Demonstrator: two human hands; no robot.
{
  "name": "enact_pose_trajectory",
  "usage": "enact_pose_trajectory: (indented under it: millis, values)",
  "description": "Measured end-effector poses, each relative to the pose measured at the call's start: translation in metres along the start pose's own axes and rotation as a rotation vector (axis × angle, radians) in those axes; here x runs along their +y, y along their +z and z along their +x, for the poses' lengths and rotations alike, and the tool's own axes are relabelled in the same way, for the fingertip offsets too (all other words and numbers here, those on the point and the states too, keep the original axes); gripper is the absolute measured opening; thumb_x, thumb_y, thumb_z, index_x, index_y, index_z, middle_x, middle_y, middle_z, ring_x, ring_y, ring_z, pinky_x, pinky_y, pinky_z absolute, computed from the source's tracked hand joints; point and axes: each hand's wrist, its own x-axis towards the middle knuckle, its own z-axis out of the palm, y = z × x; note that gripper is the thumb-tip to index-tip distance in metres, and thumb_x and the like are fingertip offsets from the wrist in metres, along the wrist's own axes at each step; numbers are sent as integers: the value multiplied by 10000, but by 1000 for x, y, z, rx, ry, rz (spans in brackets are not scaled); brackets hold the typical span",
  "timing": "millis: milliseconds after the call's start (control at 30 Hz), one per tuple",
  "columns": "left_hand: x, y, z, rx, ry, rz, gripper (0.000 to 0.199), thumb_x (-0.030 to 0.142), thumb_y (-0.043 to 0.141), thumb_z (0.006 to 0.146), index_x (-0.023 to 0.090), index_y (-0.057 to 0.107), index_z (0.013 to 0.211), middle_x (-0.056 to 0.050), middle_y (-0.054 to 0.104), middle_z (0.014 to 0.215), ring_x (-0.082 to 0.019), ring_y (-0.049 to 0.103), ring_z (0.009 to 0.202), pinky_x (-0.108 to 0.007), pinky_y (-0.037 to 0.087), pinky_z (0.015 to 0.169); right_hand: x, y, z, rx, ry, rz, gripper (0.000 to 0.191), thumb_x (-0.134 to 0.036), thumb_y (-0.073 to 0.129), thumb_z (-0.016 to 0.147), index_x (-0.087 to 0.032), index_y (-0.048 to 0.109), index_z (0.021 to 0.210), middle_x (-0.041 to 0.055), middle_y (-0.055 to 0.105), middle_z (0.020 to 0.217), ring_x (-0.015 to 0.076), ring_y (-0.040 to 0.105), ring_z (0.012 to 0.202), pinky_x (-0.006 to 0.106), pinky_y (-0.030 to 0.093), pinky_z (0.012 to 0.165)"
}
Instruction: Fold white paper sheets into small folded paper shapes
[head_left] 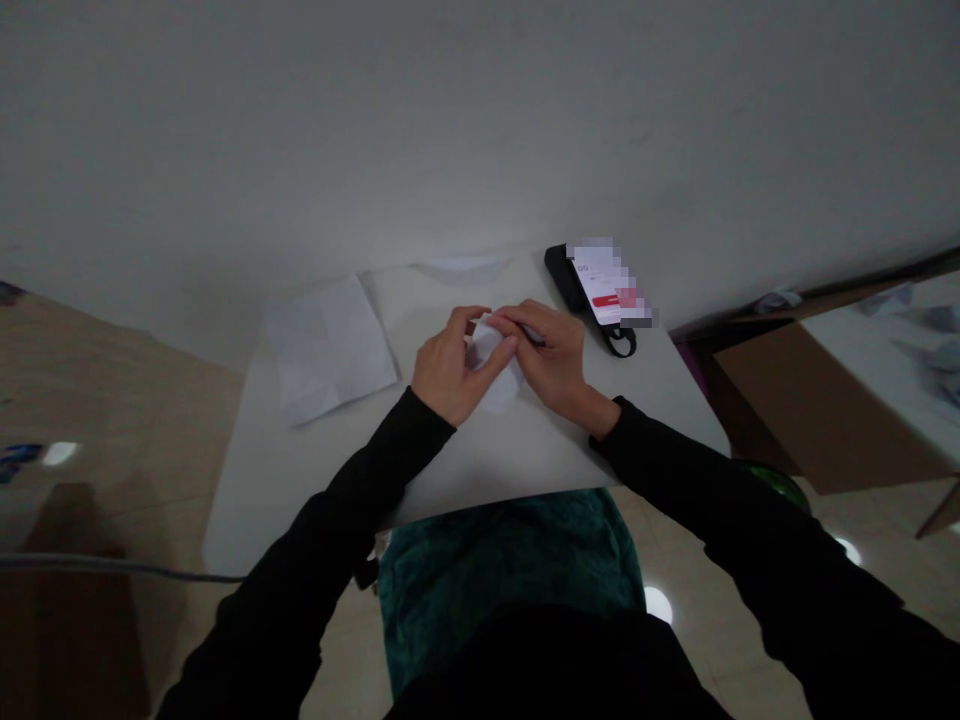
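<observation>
The left hand (450, 365) and right hand (551, 358) meet over a small white paper (499, 385) at the middle of the table (300, 500). The left fingers (469, 325) curl closed around the paper, pinching it from above. The right fingers (525, 325) lie nearly closed across its top, with a slim dark stick (534, 335), perhaps a pen, held among them. A larger creased sheet (330, 350) lies beside the left hand, and a phone (566, 278) lies beyond the right.

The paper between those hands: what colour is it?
The paper is white, with no pattern visible, best seen in the head view.
</observation>
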Motion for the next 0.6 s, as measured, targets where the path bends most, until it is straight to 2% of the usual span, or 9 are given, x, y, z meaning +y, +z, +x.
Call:
enact_pose_trajectory:
  millis: [100, 167, 300, 367, 467, 533, 600]
  values:
    - [-1, 5, -1, -3, -27, -34, 425, 496, 633, 864, 182, 565, 1142, -28, 692, 914, -141, 644, 679, -254, 491, 623, -1, 3, -3, -6, 71, 11, 152, -294, 641, 918, -216, 742, 835, -2, 729, 776, 122, 636, 698, 272, 500, 667]
    - [-4, 8, 0, -30, -65, -113, 408, 478, 657, 855, 178, 584, 1121, -9, 685, 833, -131, 632, 625, -226, 471, 543, 0, 3, -3, 13, 128, 26, 153, -299, 653, 907, -217, 742, 814, -2, 733, 773, 127, 642, 703, 278, 505, 673]
    - [-9, 9, 0, -190, -179, -328, 352, 495, 636, 865, 172, 652, 1005, 22, 610, 643, -107, 548, 438, -193, 360, 329, 2, 2, -1, 27, 240, 79, 158, -315, 669, 884, -215, 727, 776, 5, 736, 796, 138, 656, 745, 291, 525, 709]
    - [-11, 9, -2, -224, -214, -418, 349, 506, 604, 886, 165, 667, 923, 32, 565, 571, -99, 508, 375, -191, 332, 278, 2, 3, 0, 50, 303, 131, 148, -342, 695, 858, -213, 710, 788, 4, 719, 803, 133, 651, 757, 282, 534, 715]
    - [-17, 10, -4, -140, -223, -468, 394, 540, 561, 909, 164, 645, 827, 38, 530, 514, -95, 485, 335, -187, 328, 257, 3, 6, -3, 72, 455, 268, 231, -425, 725, 822, -221, 680, 921, -18, 664, 767, 99, 588, 617, 236, 503, 566]
    - [-23, 11, -4, -43, -213, -467, 426, 569, 512, 930, 172, 623, 825, 39, 526, 505, -96, 481, 324, -185, 319, 253, 4, 9, -8, -50, 575, 375, 326, -513, 702, 822, -210, 655, 932, -42, 601, 655, 78, 486, 468, 219, 399, 419]
    - [-29, 11, -3, 43, -186, -420, 448, 584, 452, 954, 180, 602, 830, 42, 512, 494, -96, 470, 312, -184, 300, 254, 5, 13, -14, -237, 630, 442, 402, -595, 648, 836, -193, 628, 824, -56, 532, 547, 72, 422, 405, 218, 318, 366]
